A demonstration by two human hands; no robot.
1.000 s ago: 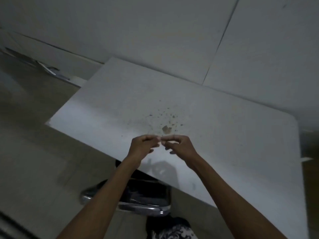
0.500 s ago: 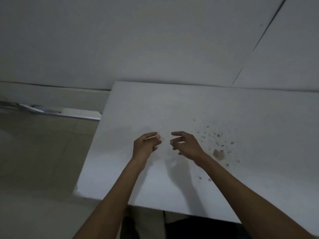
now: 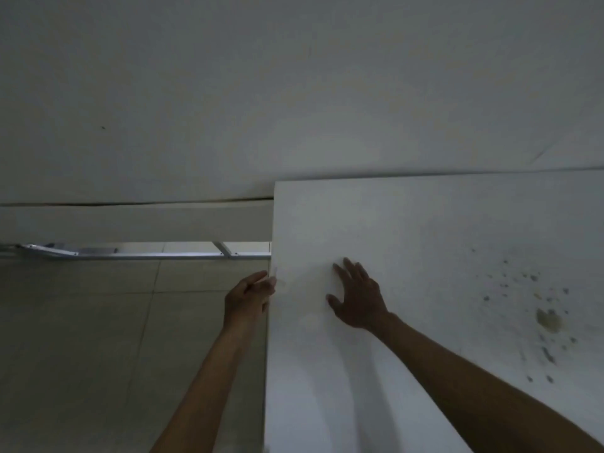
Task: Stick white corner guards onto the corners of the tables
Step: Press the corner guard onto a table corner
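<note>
1. Head view: the left hand (image 3: 250,297) is staying at the left edge of the white surface (image 3: 425,243), fingers pinching a small pale piece, probably the corner guard (image 3: 274,275), against that edge.
2. The right hand (image 3: 358,297) is lying flat on the surface, fingers spread wide, holding nothing.
3. Brown stains (image 3: 549,318) are showing at the right.

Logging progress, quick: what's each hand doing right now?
Left hand: pinched shut on a small white piece at the table edge.
Right hand: open, flat on the tabletop.
</note>
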